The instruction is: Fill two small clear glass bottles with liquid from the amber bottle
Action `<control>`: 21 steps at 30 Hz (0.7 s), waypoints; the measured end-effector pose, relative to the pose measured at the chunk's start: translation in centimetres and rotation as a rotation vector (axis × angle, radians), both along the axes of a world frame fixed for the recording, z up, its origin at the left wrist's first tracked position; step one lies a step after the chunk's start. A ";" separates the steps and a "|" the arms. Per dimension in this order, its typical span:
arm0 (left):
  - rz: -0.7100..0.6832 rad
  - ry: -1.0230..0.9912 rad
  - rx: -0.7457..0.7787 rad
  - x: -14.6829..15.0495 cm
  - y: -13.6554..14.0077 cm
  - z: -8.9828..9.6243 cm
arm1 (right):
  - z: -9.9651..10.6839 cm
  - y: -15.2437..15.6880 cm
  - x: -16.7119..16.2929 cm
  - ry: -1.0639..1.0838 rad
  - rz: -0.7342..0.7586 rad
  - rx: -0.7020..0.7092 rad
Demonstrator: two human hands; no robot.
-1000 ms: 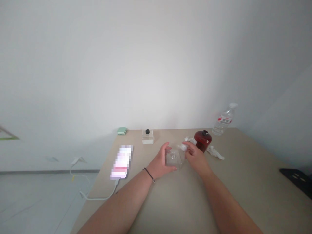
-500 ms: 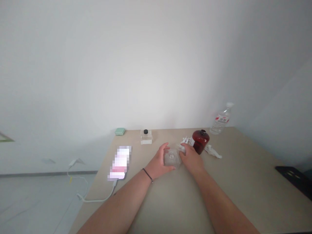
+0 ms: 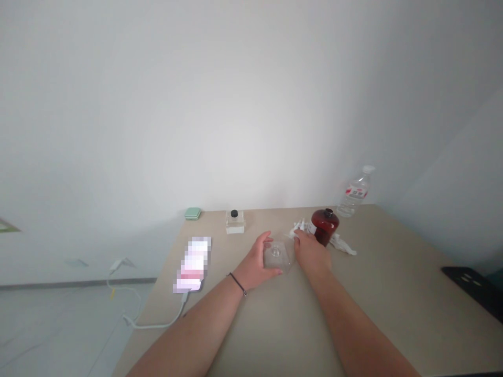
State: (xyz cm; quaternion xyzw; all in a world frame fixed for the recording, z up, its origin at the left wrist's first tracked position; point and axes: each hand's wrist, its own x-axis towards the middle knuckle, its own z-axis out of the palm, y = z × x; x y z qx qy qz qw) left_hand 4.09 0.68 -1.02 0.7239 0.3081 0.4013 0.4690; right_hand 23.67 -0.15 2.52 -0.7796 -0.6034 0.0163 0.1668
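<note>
My left hand [image 3: 255,262] is curled around a clear square bottle [image 3: 276,255] that stands on the table, its round neck uncapped. To the right, my right hand [image 3: 313,256] is closed with its fingertips at some small white pieces [image 3: 300,228], beside the dark red bottle [image 3: 326,225]. What those fingers hold is mostly hidden by the hand. The red bottle stands upright with its neck uncapped, and a crumpled white tissue [image 3: 342,244] lies at its right.
A clear square bottle with a black cap [image 3: 234,222] stands at the back. The phone [image 3: 193,264] lies left with a white cable [image 3: 157,325]. A small green case [image 3: 193,213] sits in the back left corner, a water bottle [image 3: 354,196] at the back right, a black object [image 3: 469,288] far right.
My right hand has shifted slightly right, away from the clear bottle and toward the white pieces by the red bottle. My left hand has kept its hold.
</note>
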 end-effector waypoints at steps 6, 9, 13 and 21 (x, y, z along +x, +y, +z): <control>-0.005 0.027 -0.008 0.0 0.0 0.2 | -0.3 0.0 0.8 0.015 0.019 0.031; -0.007 0.033 -0.002 0.0 0.0 0.3 | -0.6 0.1 0.9 0.049 0.025 0.007; -0.005 0.030 0.000 0.0 -0.1 0.3 | -1.0 0.3 1.0 0.140 0.022 -0.003; -0.008 0.019 -0.010 0.0 0.0 0.1 | -0.8 -0.1 1.0 0.162 0.016 0.013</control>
